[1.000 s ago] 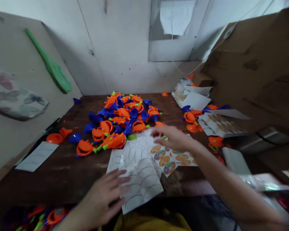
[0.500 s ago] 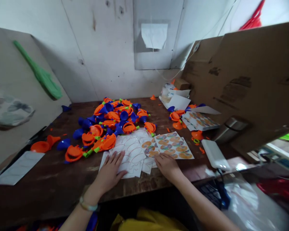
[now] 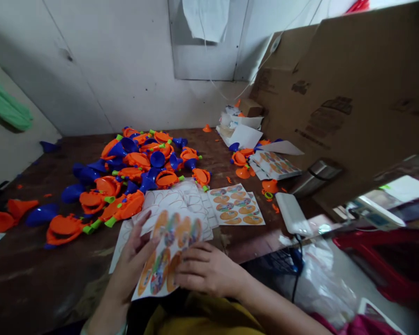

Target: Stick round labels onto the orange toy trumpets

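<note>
A sheet of oval orange stickers [image 3: 160, 267] is lifted off the table and tilted in front of my body. My left hand [image 3: 129, 260] grips its left edge, thumb across the printed face. On the right side, the curled fingers of my right hand [image 3: 211, 271] hold the same sheet. Beneath and beyond it lie white backing sheets [image 3: 193, 197] marked with oval outlines. Another printed sticker sheet [image 3: 235, 204] lies flat to their right. Orange and blue plastic toy trumpets [image 3: 136, 160] with green mouthpieces are heaped behind the papers.
A cardboard panel [image 3: 335, 97] walls off the right side. Near it stand a steel flask [image 3: 316, 177], a white power bank [image 3: 293, 214] with a cable, and a stack of sticker sheets [image 3: 277, 164]. Loose orange funnels [image 3: 19, 211] lie at the far left.
Both hands have left the papers on the table and come closer to my body, with a sticker sheet now raised between them. The view has shifted right and down.
</note>
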Tool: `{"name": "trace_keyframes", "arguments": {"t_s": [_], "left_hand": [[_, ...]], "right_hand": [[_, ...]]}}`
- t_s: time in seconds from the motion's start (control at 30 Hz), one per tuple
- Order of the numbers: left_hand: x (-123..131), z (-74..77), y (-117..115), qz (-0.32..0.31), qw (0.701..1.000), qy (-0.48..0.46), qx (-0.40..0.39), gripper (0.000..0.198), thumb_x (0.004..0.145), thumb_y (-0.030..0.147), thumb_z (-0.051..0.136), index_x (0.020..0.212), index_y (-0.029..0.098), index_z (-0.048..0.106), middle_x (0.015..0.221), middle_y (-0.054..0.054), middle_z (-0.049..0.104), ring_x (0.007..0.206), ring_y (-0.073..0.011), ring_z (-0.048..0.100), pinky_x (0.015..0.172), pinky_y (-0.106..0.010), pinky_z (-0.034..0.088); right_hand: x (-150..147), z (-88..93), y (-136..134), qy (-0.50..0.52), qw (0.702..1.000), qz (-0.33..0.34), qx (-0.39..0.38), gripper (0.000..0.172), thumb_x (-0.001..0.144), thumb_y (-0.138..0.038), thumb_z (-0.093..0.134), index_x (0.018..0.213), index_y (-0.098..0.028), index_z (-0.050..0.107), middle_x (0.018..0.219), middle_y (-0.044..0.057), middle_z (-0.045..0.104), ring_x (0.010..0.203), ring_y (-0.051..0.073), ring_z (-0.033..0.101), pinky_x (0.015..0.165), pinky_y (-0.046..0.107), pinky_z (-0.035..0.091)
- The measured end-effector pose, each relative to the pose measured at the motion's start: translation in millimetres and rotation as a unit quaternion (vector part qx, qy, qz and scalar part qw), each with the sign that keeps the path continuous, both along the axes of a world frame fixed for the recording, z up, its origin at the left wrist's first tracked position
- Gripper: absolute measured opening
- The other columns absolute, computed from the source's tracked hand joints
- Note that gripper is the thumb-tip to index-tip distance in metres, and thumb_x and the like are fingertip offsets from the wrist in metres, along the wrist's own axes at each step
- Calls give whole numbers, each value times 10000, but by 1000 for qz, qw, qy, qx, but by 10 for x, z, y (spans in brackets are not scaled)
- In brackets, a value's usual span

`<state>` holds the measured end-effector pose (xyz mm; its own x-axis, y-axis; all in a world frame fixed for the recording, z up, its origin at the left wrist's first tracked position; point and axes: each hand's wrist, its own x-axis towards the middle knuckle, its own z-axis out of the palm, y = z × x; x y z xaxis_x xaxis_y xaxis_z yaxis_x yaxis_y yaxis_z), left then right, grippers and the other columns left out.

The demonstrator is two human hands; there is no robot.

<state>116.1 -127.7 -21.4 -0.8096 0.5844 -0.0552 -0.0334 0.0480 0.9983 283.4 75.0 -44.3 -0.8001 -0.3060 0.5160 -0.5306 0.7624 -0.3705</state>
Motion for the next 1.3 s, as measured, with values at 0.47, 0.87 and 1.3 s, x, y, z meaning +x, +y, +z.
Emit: {"name": "trace_keyframes", "arguments": {"t_s": [0.47,0.87,1.3], "left_hand": [[341,149,-261,155,988,21,-8,346,925,542,863,1184,316,899,1198,-62,882,1043,-268,851,901,-336,705],[284,322,-309,135,984,117,-26,558,944,442,851,1470,297,734,1329,-87,827,1178,-301,823,956,-406,718],[-39,747,-76,19,941,331,-63,588,1020,324,763,1596,305,649,1075,-26,877,859,-197,830,851,-297,694]], "right_hand": [[-421,377,-138,-270,779,-162,-543,310,826,-448,900,1116,-361,836,961,-8,736,681,156,560,647,297,526],[-451,411,34,-187,870,-161,-427,459,964,-397,754,1409,-368,646,1346,65,733,1077,238,733,900,388,627],[-821,1032,268,-22,937,-218,-272,303,976,-318,765,1278,-327,742,1223,84,762,1240,304,707,1066,495,588]]}}
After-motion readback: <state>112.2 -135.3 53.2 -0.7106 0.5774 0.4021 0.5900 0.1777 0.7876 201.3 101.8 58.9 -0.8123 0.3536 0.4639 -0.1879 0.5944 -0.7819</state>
